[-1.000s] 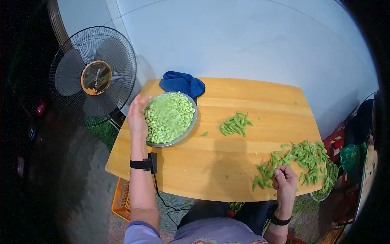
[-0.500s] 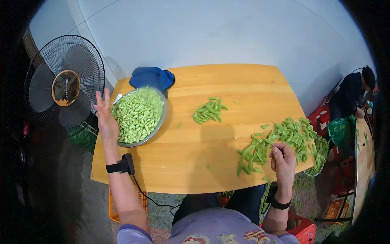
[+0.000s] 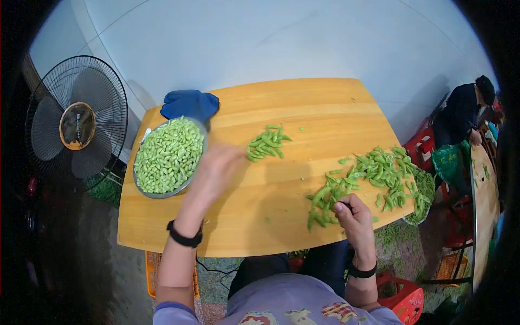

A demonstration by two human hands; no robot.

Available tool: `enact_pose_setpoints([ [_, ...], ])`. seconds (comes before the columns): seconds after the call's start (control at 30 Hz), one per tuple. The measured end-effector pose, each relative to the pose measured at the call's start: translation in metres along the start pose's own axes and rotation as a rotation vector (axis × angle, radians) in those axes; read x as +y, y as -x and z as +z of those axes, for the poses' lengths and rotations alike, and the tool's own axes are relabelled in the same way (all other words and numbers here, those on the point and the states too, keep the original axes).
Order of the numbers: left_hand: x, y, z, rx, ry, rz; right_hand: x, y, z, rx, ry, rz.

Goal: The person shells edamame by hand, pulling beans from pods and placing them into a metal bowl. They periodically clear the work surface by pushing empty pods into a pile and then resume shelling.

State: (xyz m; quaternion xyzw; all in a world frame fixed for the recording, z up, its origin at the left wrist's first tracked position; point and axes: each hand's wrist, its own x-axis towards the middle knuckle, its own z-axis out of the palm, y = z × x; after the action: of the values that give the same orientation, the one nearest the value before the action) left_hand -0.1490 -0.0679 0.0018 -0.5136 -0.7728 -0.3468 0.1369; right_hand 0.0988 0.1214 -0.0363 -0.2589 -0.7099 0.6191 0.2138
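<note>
A metal bowl (image 3: pixel 203 142) full of shelled green beans (image 3: pixel 169 157) stands at the table's left side. To its right, my left hand (image 3: pixel 219 167) is smeared by motion over the wood, its fingers unclear. My right hand (image 3: pixel 356 219) is closed at the near edge of the loose pile of green pods (image 3: pixel 382 170); what its fingertips pinch is too small to name. A small heap of pods (image 3: pixel 268 143) lies at mid-table, beyond both hands.
A blue cloth (image 3: pixel 189 105) lies behind the bowl on the wooden table (image 3: pixel 303 97). A black fan (image 3: pixel 77 125) stands at the left. On the right are a red stool (image 3: pixel 401 298), another table (image 3: pixel 486 200) and a seated person (image 3: pixel 460 116).
My left hand has moved right, from the bowl's left rim to over the table, and its spread fingers are now blurred. My right hand has shifted slightly left along the pods.
</note>
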Motion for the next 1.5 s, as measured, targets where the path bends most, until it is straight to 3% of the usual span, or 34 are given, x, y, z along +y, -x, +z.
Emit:
enact_pose_setpoints([
  [0.17,-0.044,-0.001,0.062,-0.169,-0.152,-0.054,-0.004,0.009,0.004,-0.04,0.116,-0.02],
  [0.3,-0.058,0.0,0.074,-0.228,-0.222,0.012,0.0,0.012,0.002,-0.052,0.112,-0.042],
  [0.4,-0.055,0.004,0.08,-0.285,-0.148,-0.084,-0.01,0.009,0.007,-0.074,0.191,-0.118],
  [0.47,-0.028,0.01,0.071,-0.303,0.18,-0.132,-0.013,0.005,0.012,-0.169,0.239,-0.258],
  [0.5,-0.013,0.013,0.069,-0.314,0.192,-0.129,-0.015,0.002,0.016,-0.159,0.243,-0.245],
  [0.57,0.019,0.019,0.065,-0.521,0.761,-0.634,-0.02,-0.007,0.026,-0.189,0.379,-0.549],
  [0.6,0.031,0.024,0.066,-0.535,0.775,-0.632,-0.021,-0.008,0.03,-0.181,0.39,-0.535],
  [0.67,0.051,0.031,0.066,-0.587,1.192,-0.758,-0.021,-0.011,0.037,-0.166,0.342,-0.584],
  [0.87,0.071,0.033,0.061,-0.607,1.156,-0.839,-0.018,-0.011,0.036,-0.153,0.365,-0.629],
  [1.0,0.074,0.029,0.064,-0.499,1.029,-0.845,-0.014,-0.01,0.033,-0.211,0.348,-0.548],
  [1.07,0.071,0.031,0.068,-0.363,0.983,-0.683,-0.016,-0.007,0.033,-0.217,0.266,-0.479],
  [1.2,0.075,0.032,0.064,-0.42,0.954,-0.603,-0.007,-0.006,0.03,-0.273,0.068,-0.237],
  [1.27,0.08,0.033,0.066,-0.41,0.91,-0.623,-0.013,-0.003,0.029,-0.417,-0.085,-0.044],
  [1.5,0.089,0.032,0.068,-0.294,0.878,-0.589,-0.01,0.001,0.032,-0.482,-0.301,0.102],
])
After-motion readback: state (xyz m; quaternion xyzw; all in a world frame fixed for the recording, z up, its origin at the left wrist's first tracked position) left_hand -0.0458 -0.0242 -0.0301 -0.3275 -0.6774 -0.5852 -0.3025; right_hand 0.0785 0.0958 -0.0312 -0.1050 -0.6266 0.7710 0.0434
